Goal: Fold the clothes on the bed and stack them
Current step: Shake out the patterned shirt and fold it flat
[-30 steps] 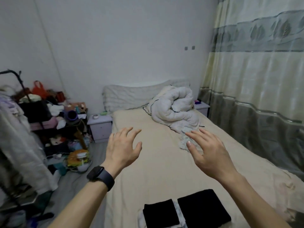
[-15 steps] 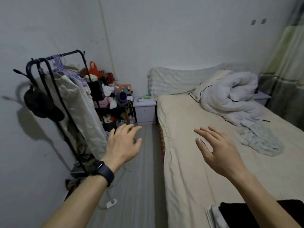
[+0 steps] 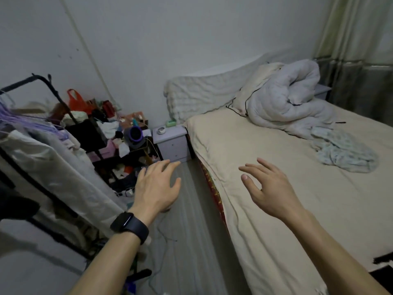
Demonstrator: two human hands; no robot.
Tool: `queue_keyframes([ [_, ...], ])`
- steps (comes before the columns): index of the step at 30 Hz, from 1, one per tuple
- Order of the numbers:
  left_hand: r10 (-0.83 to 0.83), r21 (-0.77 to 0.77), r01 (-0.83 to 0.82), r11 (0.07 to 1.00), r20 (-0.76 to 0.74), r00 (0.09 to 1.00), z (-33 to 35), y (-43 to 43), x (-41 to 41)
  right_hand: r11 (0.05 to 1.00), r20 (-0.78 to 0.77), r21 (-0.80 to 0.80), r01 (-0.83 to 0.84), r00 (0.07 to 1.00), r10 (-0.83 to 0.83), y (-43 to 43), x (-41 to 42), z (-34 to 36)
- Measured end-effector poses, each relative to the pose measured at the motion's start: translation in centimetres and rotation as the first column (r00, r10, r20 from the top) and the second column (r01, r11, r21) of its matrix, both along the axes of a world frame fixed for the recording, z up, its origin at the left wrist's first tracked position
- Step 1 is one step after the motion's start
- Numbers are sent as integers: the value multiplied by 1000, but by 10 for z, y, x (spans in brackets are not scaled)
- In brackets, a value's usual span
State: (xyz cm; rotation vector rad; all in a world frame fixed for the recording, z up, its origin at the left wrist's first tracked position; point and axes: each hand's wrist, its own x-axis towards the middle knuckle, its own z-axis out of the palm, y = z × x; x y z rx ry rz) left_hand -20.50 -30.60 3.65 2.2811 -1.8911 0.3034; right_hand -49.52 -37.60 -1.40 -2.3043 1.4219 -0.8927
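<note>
head view: both hands, left hand (image 3: pixel 156 189) and right hand (image 3: pixel 271 189), hover spread and empty; the crumpled garment (image 3: pixel 344 153) on the bed (image 3: pixel 265 165) looks light, limp, best pinched at its edges.

Both arms reach forward from the bottom of the frame. The left hand (image 3: pixel 156 188) is in the middle, a bit to the left, with its back up and its fingers spread and loose. It holds nothing. A dark watch (image 3: pixel 129 227) sits on the left wrist. The right hand (image 3: pixel 269 188) is in the middle, a bit to the right, fingers spread and a little bent. It holds nothing too.
</note>
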Motion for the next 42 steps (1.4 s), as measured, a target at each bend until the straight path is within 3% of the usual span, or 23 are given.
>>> queue_keyframes([
  [7,-77,48,79,996,-36,996,-1,-164,57,993,41,67,94,994,-97,-130,55,-5],
  [22,-371,82,381,921,-122,921,-40,-489,163,914,-71,68,400,916,-396,-367,145,-11],
  [25,-462,116,466,877,-57,885,-36,-555,176,867,-103,92,490,870,-481,-402,159,-3],
  [30,-585,165,588,792,-73,808,-48,-651,170,775,-119,118,620,784,-609,-444,167,-10],
  [38,-740,357,721,593,-111,664,-122,-766,108,606,-183,227,762,645,-742,-499,162,-84],
  [42,-788,496,724,479,-120,604,-165,-814,75,499,-229,364,786,595,-770,-530,158,-130],
])
